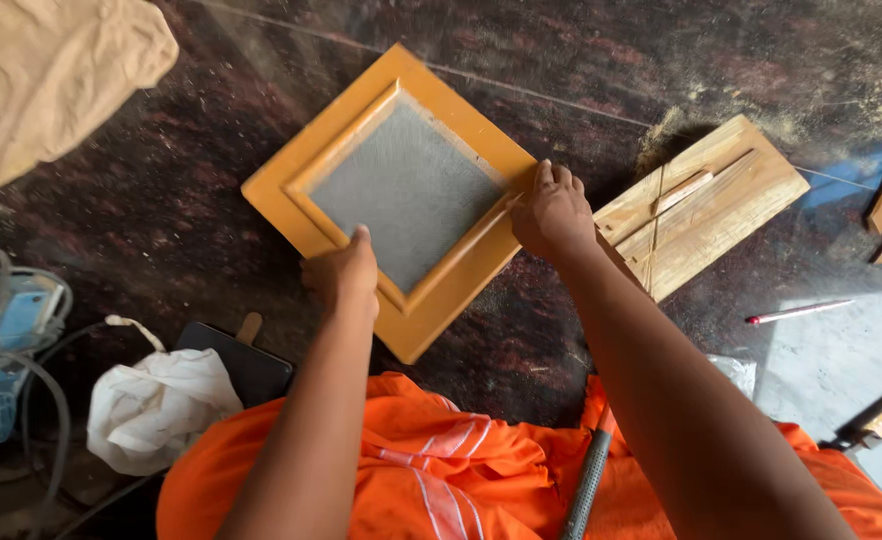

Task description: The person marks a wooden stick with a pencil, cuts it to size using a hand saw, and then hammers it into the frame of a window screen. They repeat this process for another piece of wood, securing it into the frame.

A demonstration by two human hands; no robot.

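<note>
Two hands, left hand (346, 272) and right hand (551, 212), fingers curled onto one orange mesh frame (291, 190).

Orange garment (431, 470), apparently white-striped

sq orange wood frame (398, 205) w/ grey mesh centre; flat on dark floor, turned diamond-wise

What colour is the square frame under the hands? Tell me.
Orange-yellow frame, around a grey mesh panel; the head view shows it best.
</note>
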